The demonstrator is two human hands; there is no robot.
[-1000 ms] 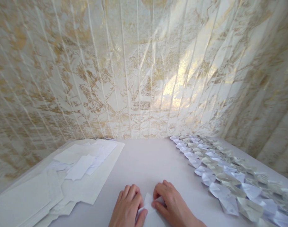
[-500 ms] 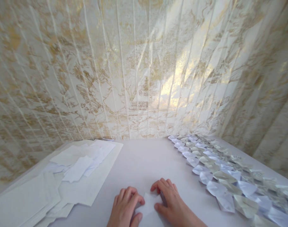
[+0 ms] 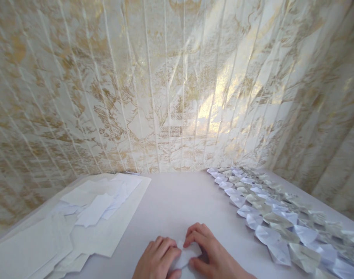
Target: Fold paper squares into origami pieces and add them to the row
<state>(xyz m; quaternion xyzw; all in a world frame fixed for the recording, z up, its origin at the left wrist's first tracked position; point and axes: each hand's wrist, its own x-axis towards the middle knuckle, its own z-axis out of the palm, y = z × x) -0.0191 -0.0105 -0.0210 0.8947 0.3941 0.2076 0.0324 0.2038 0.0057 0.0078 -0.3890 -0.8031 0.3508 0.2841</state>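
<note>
A small piece of white paper [image 3: 186, 256] lies between my two hands at the near edge of the view, partly folded and partly covered by fingers. From the left, my left hand [image 3: 158, 257] grips it, thumb low and fingers bent over its side. My right hand [image 3: 208, 250] has its index finger curled onto the paper's upper part and its thumb at the right side. The fingers hide most of the fold.
On the left lie large white sheets [image 3: 92, 242] and smaller cut papers [image 3: 95, 209]. Several rows of folded paper pieces [image 3: 277, 242] cover the table's right side. A patterned white and gold curtain [image 3: 171, 85] hangs behind the white tabletop [image 3: 168, 201].
My hands have come closer together over the paper. Its upper part now looks folded over, and my right index finger has moved down onto it.
</note>
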